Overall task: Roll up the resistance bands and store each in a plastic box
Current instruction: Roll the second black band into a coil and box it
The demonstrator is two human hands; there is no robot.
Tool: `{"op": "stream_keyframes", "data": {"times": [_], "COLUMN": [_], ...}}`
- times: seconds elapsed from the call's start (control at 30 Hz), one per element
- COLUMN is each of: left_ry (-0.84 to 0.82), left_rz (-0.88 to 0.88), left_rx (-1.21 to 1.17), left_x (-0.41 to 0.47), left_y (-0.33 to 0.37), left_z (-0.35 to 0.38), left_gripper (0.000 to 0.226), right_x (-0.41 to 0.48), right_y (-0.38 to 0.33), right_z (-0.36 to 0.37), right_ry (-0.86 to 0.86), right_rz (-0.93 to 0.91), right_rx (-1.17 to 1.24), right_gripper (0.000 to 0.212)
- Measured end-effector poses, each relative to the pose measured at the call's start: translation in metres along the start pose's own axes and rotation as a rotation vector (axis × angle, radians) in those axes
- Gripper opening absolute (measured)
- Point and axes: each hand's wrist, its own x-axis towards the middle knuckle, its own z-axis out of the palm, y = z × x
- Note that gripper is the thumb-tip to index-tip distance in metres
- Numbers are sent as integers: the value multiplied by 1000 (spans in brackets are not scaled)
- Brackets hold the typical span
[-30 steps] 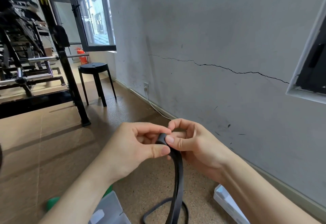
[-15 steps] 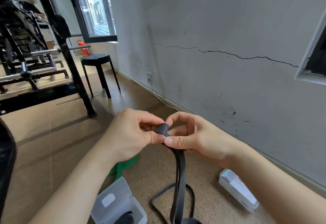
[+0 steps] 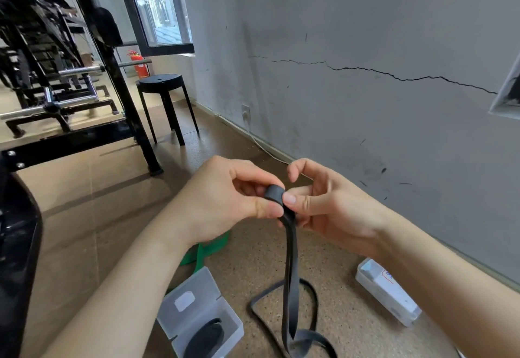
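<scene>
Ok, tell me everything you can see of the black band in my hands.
The black resistance band is a flat, matte, rubbery-looking strap. Its top end is wound into a small tight roll, pinched between the left hand and the right hand. The rest hangs down doubled, its tail lying in loose loops on the floor.

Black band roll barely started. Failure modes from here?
1. The roll is tiny, pinched by fingertips of the left hand and right hand; a slip likely lets it spring open.
2. The loose tail lies in crossed loops on the floor and may twist feeding up.
3. The open box already holds a rolled band; this one likely needs the closed box.
</scene>
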Motion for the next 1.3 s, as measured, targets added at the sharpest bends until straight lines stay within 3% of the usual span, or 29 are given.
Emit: {"op": "stream_keyframes", "data": {"times": [0.17,0.3,0.4,0.53,0.63,0.7,0.8,1.0,1.1,1.23,1.3], "left_ry": [-13,19,36,-5,-47,-39,-12,16,62,8,9], "left_rz": [-110,-79,-48,69,62,92,170,225,133,-20,-20], "left_rx": [-680,-780,-699,-512,-241,101,423,576,440,-230,-245], "left_x": [1,4,6,3,1,0,-2,-1,0,-1,-1], "left_y": [-11,-12,-12,-17,-8,-2,4,8,4,0,-2], "left_z": [19,27,25,14,8,7,5,5,6,15,18], "left_gripper": [35,34,29,40,25,25,23,25,27,32,30], "right_x": [5,9,7,2,-2,-4,-3,-1,0,0,0], "right_y": [1,0,-2,-7,-12,-11,-8,-7,-5,-6,-5], "right_z": [6,8,8,5,-1,-1,2,7,6,3,2], "right_ry": [-2,-19,4,-22,-65,-63,-16,36,61,30,30], "right_rz": [-77,-130,-118,8,141,183,170,47,-22,-31,-29], "right_rx": [144,215,187,36,-82,-165,-332,-275,-178,-22,-2], "right_gripper": [30,40,37,29,26,29,41,46,47,35,35]}}
